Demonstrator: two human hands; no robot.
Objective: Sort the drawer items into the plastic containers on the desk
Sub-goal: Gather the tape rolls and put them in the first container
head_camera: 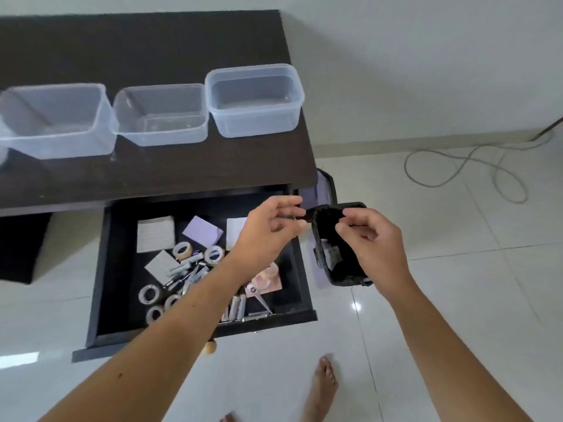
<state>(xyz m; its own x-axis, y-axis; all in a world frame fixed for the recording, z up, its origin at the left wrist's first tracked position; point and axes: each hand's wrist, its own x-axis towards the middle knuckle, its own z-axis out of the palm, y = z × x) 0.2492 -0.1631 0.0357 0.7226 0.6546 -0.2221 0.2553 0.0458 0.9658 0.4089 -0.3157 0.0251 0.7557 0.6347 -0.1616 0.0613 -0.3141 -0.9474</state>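
Note:
Three clear plastic containers (54, 123) (161, 117) (256, 102) stand in a row on the dark desk (152, 175); nothing shows inside them. Below it the drawer (122, 239) is pulled out and holds note pads (155, 234), tape rolls (182, 250), pens (189, 269), batteries (237, 309) and scissors (259, 295). Just right of the drawer, my right hand (371, 248) grips a small black basket (323, 239) by its rim, tilted, with something pale inside. My left hand (268, 229) hovers over the drawer's right side with fingers apart, fingertips at the basket's near corner.
A purple object (320, 190) stands against the desk behind the basket. A grey cable (457, 166) loops over the white tiled floor at the right. My bare foot (324, 388) is below the drawer front, near its round knob (209, 347).

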